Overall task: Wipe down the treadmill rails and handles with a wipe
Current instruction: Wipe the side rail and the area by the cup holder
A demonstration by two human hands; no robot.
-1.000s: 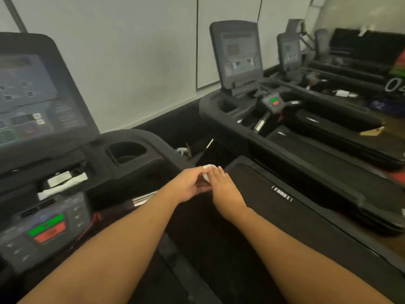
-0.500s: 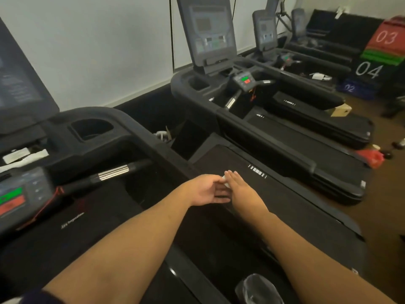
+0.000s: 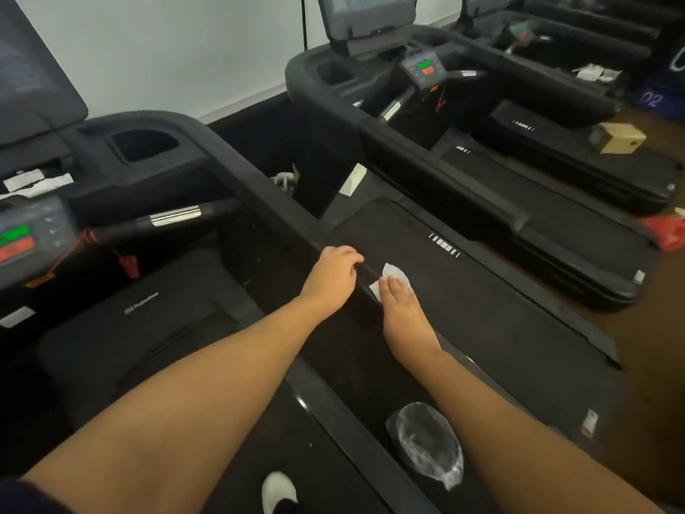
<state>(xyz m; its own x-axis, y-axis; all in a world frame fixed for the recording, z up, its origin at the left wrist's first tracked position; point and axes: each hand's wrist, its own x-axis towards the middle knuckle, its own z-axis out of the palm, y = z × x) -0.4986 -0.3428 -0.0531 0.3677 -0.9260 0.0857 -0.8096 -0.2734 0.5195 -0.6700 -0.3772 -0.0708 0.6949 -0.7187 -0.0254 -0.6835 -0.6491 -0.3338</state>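
The black side rail of the near treadmill runs from its console down toward me. My left hand rests on top of this rail with its fingers bent over the outer edge. Just to its right, my right hand holds a white wipe against the rail's outer side; the wipe sticks out past the fingertips and beside the thumb. A handle with a silver sensor band juts from the console at left.
A clear plastic-lined container sits low between the treadmills, and a white shoe shows at the bottom. A second treadmill stands to the right, with a cardboard box and a red object beyond it. A red safety cord hangs at left.
My hands were together on the wipe; now they have parted, the left onto the rail top, the right keeping the wipe. The view has tilted down and to the right.
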